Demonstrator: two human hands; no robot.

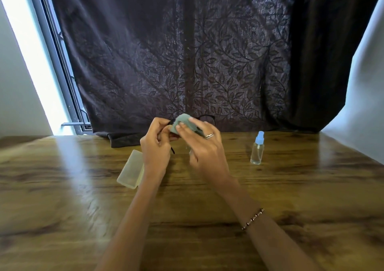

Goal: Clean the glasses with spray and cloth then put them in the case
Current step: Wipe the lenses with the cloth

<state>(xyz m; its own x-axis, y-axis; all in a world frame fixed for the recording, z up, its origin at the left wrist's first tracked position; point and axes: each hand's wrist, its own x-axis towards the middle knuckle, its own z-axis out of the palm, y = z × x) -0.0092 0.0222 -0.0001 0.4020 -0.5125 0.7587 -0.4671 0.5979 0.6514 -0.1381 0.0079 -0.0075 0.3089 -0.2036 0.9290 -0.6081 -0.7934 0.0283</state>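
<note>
- Centrally, above the far half of the wooden tabletop (83, 187), both hands are raised and meet around a pair of dark-framed glasses (207, 117).
- Left hand (156, 146): fingers closed on the left end of the glasses frame; one temple tip (172, 150) hangs down beside the palm.
- Right hand (204, 146): fingers closed on a pale green cloth (185, 121), pinching it over the left lens; a ring (209, 135) shows on one finger and a beaded bracelet (252, 219) circles the forearm.
- Glasses: held clear of the tabletop, lenses facing away toward the curtain; the right rim shows as a dark outline behind the right hand's knuckles, while the left lens is hidden by the cloth.
- Case (131, 169): translucent, pale yellow, lying flat on the tabletop just left of the left wrist, partly covered by that wrist; whether its lid is open or closed cannot be told.
- Spray bottle (257, 148): clear body with a light blue cap, standing upright on the tabletop to the right of the hands, apart from them.
- Background: a dark curtain (187, 52) with a leaf pattern hangs behind the tabletop, its hem resting on the far edge; a bright window frame (62, 63) is at the left.
</note>
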